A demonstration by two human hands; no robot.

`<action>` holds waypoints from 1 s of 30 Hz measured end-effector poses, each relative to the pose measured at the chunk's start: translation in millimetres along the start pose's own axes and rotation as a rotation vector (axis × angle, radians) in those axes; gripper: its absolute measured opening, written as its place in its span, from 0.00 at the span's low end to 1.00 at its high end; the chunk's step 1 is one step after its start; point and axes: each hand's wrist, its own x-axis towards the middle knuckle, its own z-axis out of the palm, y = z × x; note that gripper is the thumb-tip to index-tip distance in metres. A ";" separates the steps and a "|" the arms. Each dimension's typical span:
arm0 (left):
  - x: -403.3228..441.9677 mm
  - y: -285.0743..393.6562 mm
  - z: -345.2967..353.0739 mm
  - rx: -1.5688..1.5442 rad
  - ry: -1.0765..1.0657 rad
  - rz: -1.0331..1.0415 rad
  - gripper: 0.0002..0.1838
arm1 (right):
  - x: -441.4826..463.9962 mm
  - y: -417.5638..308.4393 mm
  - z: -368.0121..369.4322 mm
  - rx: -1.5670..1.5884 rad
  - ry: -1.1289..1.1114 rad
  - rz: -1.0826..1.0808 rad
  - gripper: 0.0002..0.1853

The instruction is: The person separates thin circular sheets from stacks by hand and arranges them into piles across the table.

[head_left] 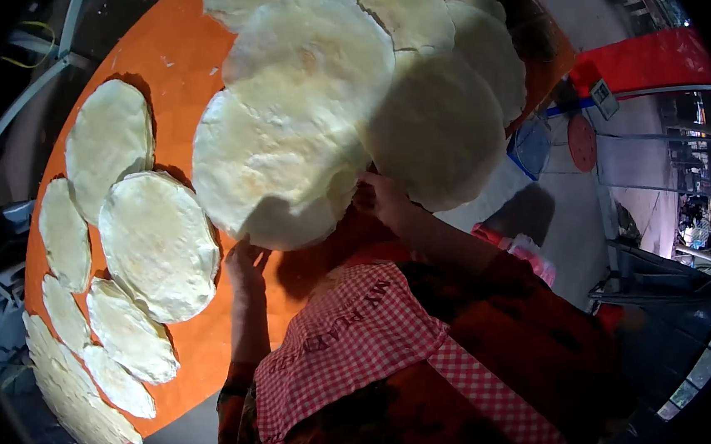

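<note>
A large round flatbread (272,166) lies at the front middle of the orange table, overlapping another flatbread (309,50) behind it. My left hand (246,257) is at its lower left edge, fingertips closed on the rim. On its right edge my right hand (380,198) pinches the rim, next to a shaded flatbread (436,132) that reaches over the table's side. Part of the fingers of each hand is hidden by the bread or in shadow.
Stacks of smaller flatbreads (159,246) stand on the left of the orange table (195,364). More large flatbreads overlap at the back. To the right are a red round stool (581,143), a blue-edged stool (531,148) and a red cloth-covered surface (652,63).
</note>
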 end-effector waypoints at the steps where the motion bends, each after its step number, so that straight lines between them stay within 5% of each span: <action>1: 7.4 -2.4 -3.0 0.018 -0.018 0.000 0.11 | 10.1 -1.8 2.3 0.010 0.018 0.031 0.11; 2: 11.6 -7.0 -8.4 0.009 -0.054 0.013 0.12 | 19.3 -0.8 5.5 0.019 0.034 0.062 0.10; 5: 4.3 -5.4 -23.4 0.017 -0.160 -0.006 0.08 | 5.7 3.4 47.9 -0.075 0.114 -0.296 0.11; 8: 9.8 -14.8 -78.4 -0.017 -0.309 0.010 0.09 | -43.5 16.8 86.7 -0.223 -0.239 -0.774 0.13; 10: -18.2 -5.6 -113.9 -0.002 -0.292 0.059 0.12 | -126.0 22.4 140.1 -0.368 -0.278 -0.937 0.12; 13: -56.7 15.3 -171.1 -0.144 -0.271 0.058 0.16 | -201.4 0.1 210.8 -0.917 -0.257 -1.038 0.10; 17: -77.8 31.8 -244.3 -0.343 -0.375 0.085 0.25 | -249.7 -14.2 322.2 -1.158 -0.393 -1.183 0.11; 18: -83.1 39.3 -256.5 -0.390 -0.412 0.090 0.26 | -287.9 -5.0 346.7 -1.507 -0.286 -1.393 0.10; 22: -88.0 55.5 -291.7 -0.703 -0.584 0.125 0.32 | -340.5 79.7 378.1 -1.936 -0.770 -1.777 0.07; 24: -88.3 60.9 -303.0 -0.813 -0.659 0.168 0.38 | -350.2 140.0 371.2 -2.192 -0.761 -1.538 0.04; 25: -77.5 57.1 -312.8 -0.867 -0.725 0.199 0.39 | -325.9 165.0 357.1 -2.293 -0.891 -1.863 0.05; 26: -69.9 52.7 -323.0 -0.922 -0.788 0.228 0.40 | -301.7 190.1 341.7 -2.263 -0.968 -1.855 0.06; 27: -83.2 55.4 -325.0 -0.963 -0.621 0.221 0.39 | -275.1 210.7 330.6 -2.409 -0.887 -1.607 0.08; 28: -58.4 39.8 -338.6 -0.960 -0.579 0.277 0.36 | -236.0 226.9 310.7 -2.371 -0.947 -1.671 0.11; 30: -31.9 9.1 -359.8 -0.968 -0.425 0.397 0.32 | -206.4 249.6 297.6 -2.544 -0.943 -1.261 0.21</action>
